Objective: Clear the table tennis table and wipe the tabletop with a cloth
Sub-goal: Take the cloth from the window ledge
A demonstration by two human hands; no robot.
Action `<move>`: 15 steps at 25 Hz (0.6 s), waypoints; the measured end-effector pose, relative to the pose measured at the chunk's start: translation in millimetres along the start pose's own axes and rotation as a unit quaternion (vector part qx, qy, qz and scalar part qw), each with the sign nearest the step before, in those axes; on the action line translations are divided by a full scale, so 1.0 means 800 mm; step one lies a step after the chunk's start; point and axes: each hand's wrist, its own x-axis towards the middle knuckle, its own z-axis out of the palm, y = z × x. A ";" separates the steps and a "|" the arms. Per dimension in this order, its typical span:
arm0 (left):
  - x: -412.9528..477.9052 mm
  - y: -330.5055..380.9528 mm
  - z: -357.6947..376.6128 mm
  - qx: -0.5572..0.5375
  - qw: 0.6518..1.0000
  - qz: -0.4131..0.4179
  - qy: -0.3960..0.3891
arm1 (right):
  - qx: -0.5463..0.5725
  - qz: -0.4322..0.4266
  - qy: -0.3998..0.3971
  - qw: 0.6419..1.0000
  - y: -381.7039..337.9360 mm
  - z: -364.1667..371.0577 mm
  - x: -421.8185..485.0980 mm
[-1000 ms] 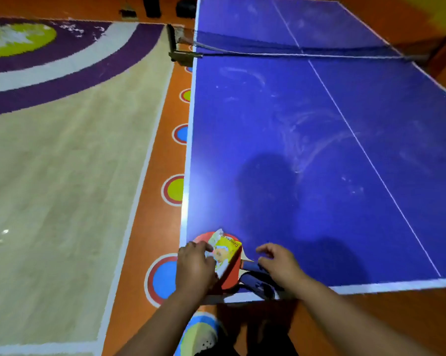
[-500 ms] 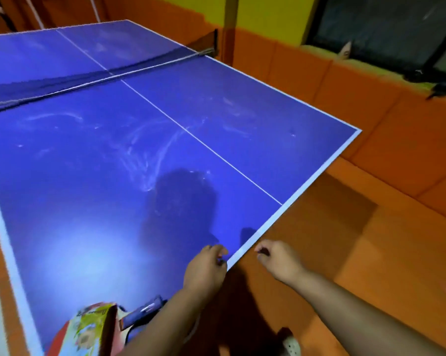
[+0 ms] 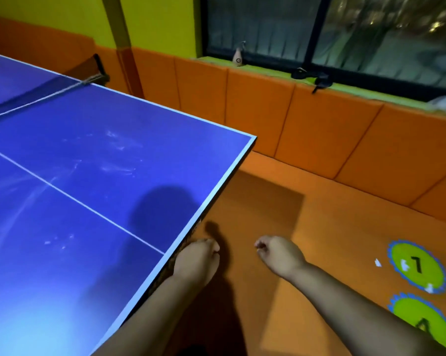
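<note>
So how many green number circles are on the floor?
2. The circle marked 1 lies right of the right hand; the second circle sits nearer, partly cut off. Others may be out of view.

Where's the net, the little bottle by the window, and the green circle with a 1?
net (image 3: pixel 36 93): head view, middle of its dark mesh.
little bottle (image 3: pixel 238 57): head view, its body, on the ledge.
green circle (image 3: pixel 417 264): head view, its middle, at the 1.

Dim room, hard light from behind the camera
A pale hotspot washes out the table's (image 3: pixel 62 150) near left; soft shadows fall on its edge and the floor (image 3: pixel 268 201); the window (image 3: pixel 371 34) is smeared and straight lines bow.
</note>
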 end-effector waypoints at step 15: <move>0.498 0.157 0.005 -0.011 0.997 0.068 -0.039 | 0.014 0.117 0.066 0.991 0.220 -0.217 0.341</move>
